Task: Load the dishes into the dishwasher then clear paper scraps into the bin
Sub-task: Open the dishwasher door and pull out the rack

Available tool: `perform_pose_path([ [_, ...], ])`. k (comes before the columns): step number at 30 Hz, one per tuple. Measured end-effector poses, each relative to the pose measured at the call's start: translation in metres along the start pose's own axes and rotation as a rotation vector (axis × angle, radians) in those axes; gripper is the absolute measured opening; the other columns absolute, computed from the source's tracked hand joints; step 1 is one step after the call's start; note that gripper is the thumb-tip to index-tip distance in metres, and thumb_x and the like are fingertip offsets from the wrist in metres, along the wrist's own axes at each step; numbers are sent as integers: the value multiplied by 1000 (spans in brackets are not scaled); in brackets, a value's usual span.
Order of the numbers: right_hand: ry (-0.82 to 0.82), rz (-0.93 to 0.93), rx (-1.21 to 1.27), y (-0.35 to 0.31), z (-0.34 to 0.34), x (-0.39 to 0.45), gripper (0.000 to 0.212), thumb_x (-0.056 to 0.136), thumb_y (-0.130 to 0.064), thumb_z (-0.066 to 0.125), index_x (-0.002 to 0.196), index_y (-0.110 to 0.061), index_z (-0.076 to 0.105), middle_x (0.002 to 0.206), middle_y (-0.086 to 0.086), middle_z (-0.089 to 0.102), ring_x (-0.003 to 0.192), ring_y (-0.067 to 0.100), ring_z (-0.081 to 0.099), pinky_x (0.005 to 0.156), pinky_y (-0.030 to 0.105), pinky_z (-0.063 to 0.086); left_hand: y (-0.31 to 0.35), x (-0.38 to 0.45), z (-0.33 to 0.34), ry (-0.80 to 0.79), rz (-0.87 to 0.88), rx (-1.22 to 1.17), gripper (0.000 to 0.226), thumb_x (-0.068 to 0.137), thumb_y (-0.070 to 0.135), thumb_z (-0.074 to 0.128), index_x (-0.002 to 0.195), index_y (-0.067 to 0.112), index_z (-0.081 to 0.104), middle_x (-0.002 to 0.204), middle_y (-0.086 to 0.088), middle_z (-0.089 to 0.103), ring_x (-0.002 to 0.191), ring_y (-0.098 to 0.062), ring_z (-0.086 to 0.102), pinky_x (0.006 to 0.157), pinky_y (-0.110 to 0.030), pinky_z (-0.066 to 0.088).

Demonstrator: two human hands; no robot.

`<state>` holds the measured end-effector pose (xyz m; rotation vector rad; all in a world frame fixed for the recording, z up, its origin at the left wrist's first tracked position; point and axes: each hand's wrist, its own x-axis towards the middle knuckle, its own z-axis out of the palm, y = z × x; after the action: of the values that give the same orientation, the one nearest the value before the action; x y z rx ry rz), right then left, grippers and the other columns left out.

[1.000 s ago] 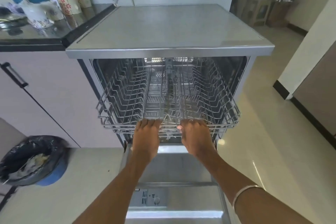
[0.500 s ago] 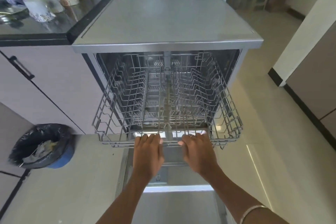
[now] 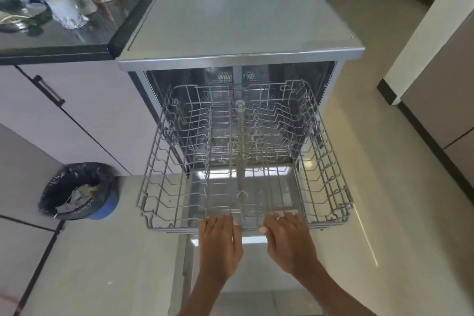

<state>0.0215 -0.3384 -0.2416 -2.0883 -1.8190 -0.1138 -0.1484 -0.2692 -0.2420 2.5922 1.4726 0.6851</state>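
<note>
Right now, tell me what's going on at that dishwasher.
A person stands at the open dishwasher, with the left hand and right hand both gripping the front edge of the upper wire rack. The rack is drawn well out over the lowered door and holds no dishes yet. Cups and other dishes wait on the dark counter to the left. A bin lined with a black bag stands on the floor beside the cabinet, with some scraps in it.

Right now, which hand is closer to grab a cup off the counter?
Probably the left hand. The cups stand on the black counter, to the left of the dishwasher rack; the right hand grips the rack's front farther away.
</note>
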Motion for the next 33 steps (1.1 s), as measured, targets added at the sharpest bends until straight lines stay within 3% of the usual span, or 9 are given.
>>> perform_pose_path([
  [2, -13, 11, -6, -5, -3, -12, 18, 91, -34, 47, 80, -28, 61, 72, -11, 64, 70, 18, 55, 69, 32, 33, 1, -11, -1, -20, -11, 19, 29, 95, 22, 41, 76, 18, 62, 71, 3, 60, 70, -21, 54, 76, -34, 37],
  [8, -57, 56, 16, -26, -16, -29, 21, 91, -34, 44, 82, -26, 62, 74, -11, 64, 69, 16, 54, 67, 31, 42, 0, -30, -16, -68, -6, 65, 32, 97, 23, 38, 78, 18, 63, 71, 4, 59, 69, -18, 54, 78, -33, 39],
  [11, -78, 88, 25, -29, -18, -30, 23, 93, -34, 42, 83, -27, 62, 74, -13, 63, 69, 13, 52, 70, 29, 40, -1, -31, -17, -104, -18, 69, 33, 98, 27, 36, 80, 19, 63, 72, 5, 59, 69, -16, 54, 76, -35, 48],
  [17, -104, 105, 89, -29, -19, -36, 26, 100, -36, 38, 91, -29, 62, 80, -15, 64, 75, 8, 54, 77, 25, 36, 2, -36, -16, -142, -61, 79, 34, 101, 28, 32, 89, 18, 62, 79, 3, 57, 75, -18, 52, 78, -36, 48],
  [24, -86, 127, 134, -34, -25, -33, 42, 104, -33, 27, 92, -24, 66, 78, -11, 65, 74, 8, 58, 77, 23, 40, 1, -36, -24, -147, -45, 18, 36, 102, 29, 31, 95, 19, 64, 84, 4, 62, 80, -17, 57, 83, -37, 51],
  [28, -137, 182, 158, -36, -31, -29, 48, 104, -35, 22, 93, -23, 67, 77, -10, 66, 73, 7, 60, 77, 21, 41, 0, -35, -29, -237, -68, 12, 37, 102, 30, 32, 97, 18, 66, 87, 2, 66, 84, -18, 62, 87, -38, 53],
  [30, -176, 193, 166, -37, -41, -26, 42, 105, -33, 28, 93, -23, 67, 75, -8, 67, 69, 8, 59, 77, 22, 45, 0, -33, -30, -315, -72, 23, 36, 103, 31, 32, 101, 17, 65, 92, 1, 67, 90, -20, 63, 92, -39, 52],
  [33, -271, 245, 206, -42, -63, -14, 35, 105, -28, 32, 97, -19, 65, 80, -2, 68, 70, 12, 59, 80, 31, 54, 5, -25, -38, -454, -67, 60, 43, 106, 34, 23, 122, 16, 59, 121, -3, 64, 119, -23, 55, 110, -38, 38],
])
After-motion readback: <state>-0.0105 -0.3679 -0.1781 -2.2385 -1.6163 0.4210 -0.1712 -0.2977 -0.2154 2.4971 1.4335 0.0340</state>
